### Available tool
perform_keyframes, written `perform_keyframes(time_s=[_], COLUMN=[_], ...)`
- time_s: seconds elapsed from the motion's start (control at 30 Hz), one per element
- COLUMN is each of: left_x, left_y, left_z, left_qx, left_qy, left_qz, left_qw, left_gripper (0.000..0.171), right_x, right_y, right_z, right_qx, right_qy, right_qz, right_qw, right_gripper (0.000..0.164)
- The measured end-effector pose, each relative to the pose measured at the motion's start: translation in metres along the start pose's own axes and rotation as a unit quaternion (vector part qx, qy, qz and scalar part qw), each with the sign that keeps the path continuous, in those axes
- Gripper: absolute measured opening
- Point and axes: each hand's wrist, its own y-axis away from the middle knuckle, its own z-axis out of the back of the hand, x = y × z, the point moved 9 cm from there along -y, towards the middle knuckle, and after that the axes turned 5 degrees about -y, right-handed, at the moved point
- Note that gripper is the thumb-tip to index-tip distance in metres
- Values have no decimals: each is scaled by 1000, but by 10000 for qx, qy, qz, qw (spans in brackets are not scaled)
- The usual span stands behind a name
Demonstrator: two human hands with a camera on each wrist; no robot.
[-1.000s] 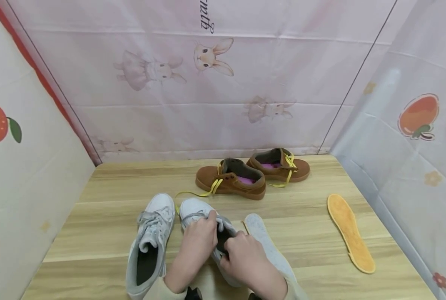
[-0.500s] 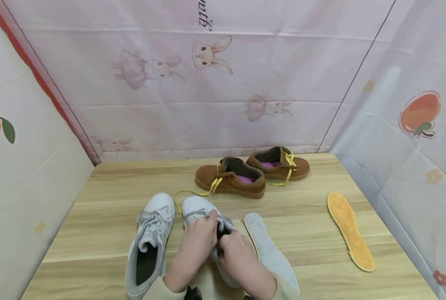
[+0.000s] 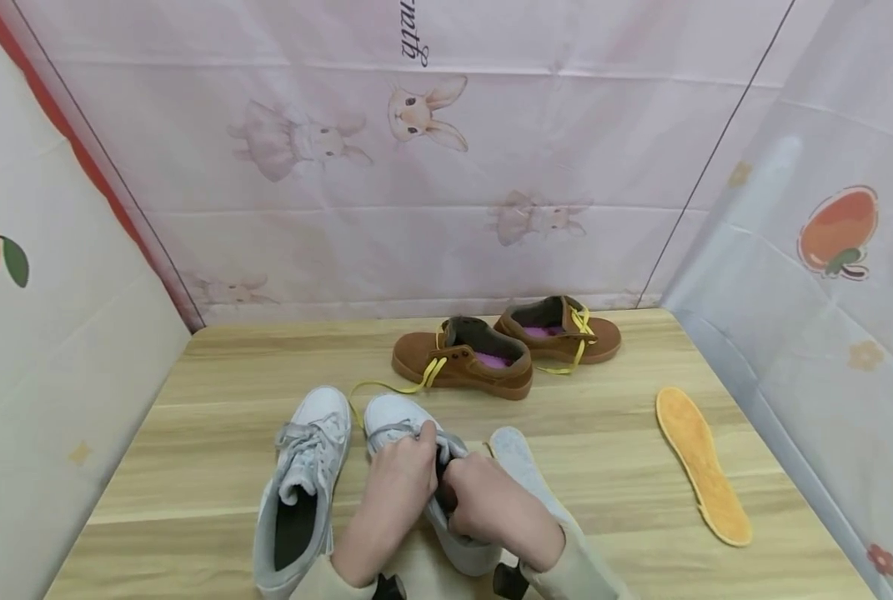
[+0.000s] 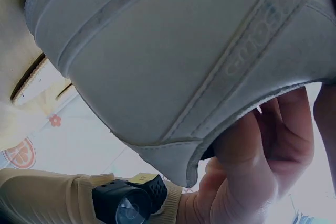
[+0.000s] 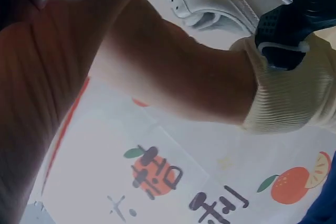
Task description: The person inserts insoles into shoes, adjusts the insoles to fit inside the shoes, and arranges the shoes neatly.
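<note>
A white sneaker (image 3: 395, 410) with grey laces stands toe-away on the table in front of me. My left hand (image 3: 407, 473) grips its tongue at the top of the laces. Over the collar reaches my right hand (image 3: 491, 504), its fingertips hidden inside the shoe; whether they pinch anything there I cannot tell. The left wrist view shows the sneaker's side (image 4: 168, 56) up close, with the right hand (image 4: 247, 166) bent in at the opening. A second white sneaker (image 3: 324, 415) stands to the left. Just right of the hands lies a grey-faced insole (image 3: 524, 467).
Two brown shoes with yellow laces, a nearer one (image 3: 416, 354) and a farther one (image 3: 604, 337), stand at the back with purple insoles inside. An orange insole (image 3: 704, 471) lies at the right. Printed cloth walls (image 3: 446, 250) enclose the wooden table (image 3: 213, 400).
My right hand dips forward over the shoe opening, its wrist swinging left, then back right. The sneaker's heel shows more now. The left hand keeps its grip on the tongue.
</note>
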Motion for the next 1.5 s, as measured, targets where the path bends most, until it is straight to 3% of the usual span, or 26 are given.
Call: perform_keyframes(time_s=[0.1,0.27,0.6,0.77,0.9,1.0,1.2,1.3,1.43,1.5], left_x=[-1,-1,0,0,-1,-2,-1,0,2,3], left_y=[1,-1,-3,-2,-2,-3,-1,0,-1,-1], left_z=[-1,-1,-4,-2,-2,-2,-5,-5,-3,-2], left_qx=[-26,-9,432,399,343,285,264,233,132,119], left_qy=[43,71,226,230,188,135,157,135,54,38], left_qz=[-25,-131,-147,-136,-112,-74,23,44,13,-5], left_qw=[10000,9999,9987,9988,9992,9995,9995,9996,9999,9999], left_gripper=[17,17,14,12,13,13,12,12,12,11], right_x=[-1,-2,-3,-2,2,4,0,1,2,1], right_y=[2,4,9,10,10,10,6,4,0,-1], right_z=[-2,-3,0,0,-1,-2,-14,-18,-21,-22], right_qx=[-62,-575,-1384,-1629,-1718,-1593,-713,-491,-239,107], right_qy=[46,282,459,671,1012,1274,1582,1726,1620,1376], right_qz=[-31,-44,-38,24,272,372,197,274,443,414], right_qw=[10000,9979,9893,9844,9795,9783,9846,9834,9855,9896], right_gripper=[30,31,23,13,14,17,15,16,18,20])
